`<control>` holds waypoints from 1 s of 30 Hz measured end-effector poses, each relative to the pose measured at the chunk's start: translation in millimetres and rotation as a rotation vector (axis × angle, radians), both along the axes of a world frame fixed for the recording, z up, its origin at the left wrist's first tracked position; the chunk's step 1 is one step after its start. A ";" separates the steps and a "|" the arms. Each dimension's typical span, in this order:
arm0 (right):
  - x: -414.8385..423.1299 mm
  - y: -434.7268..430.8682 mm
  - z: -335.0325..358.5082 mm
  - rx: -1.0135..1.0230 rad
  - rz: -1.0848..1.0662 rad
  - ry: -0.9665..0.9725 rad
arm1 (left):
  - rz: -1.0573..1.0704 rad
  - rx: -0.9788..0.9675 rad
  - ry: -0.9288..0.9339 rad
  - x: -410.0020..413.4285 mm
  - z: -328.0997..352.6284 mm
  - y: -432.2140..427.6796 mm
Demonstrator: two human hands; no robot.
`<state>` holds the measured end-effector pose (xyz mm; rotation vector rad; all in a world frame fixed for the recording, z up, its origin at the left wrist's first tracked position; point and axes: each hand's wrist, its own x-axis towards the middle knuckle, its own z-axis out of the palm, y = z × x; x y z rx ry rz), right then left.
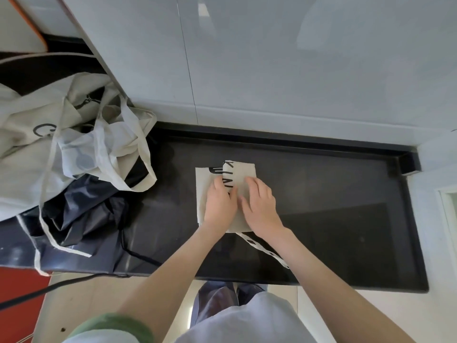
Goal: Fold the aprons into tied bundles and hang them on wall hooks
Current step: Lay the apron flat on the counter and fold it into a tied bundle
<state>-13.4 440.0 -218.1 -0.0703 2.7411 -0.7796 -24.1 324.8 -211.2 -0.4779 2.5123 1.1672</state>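
Black glossy countertop [333, 194] with a raised lip along its far edge. A folded cream apron [247, 172] with black lettering lay flat on it, pressed under the left hand [218, 203] and right hand [261, 207]. From the grip, its printed strap [262, 248] trailed nearward and right to the front edge. Well left of the grip, unfolded cream aprons [74, 134] were heaped over a dark navy apron [81, 214]. A thin black cord [141, 256] lay near-left.

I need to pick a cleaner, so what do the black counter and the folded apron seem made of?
Counter: polished dark stone or similar, judging by its glossy reflections. Folded apron: matte cream woven cloth, probably cotton canvas; it holds crisp folds and bears printed black letters.
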 end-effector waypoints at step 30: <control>-17.8 -20.0 8.7 0.123 0.163 -0.080 | -0.045 0.275 0.169 12.6 15.2 -27.4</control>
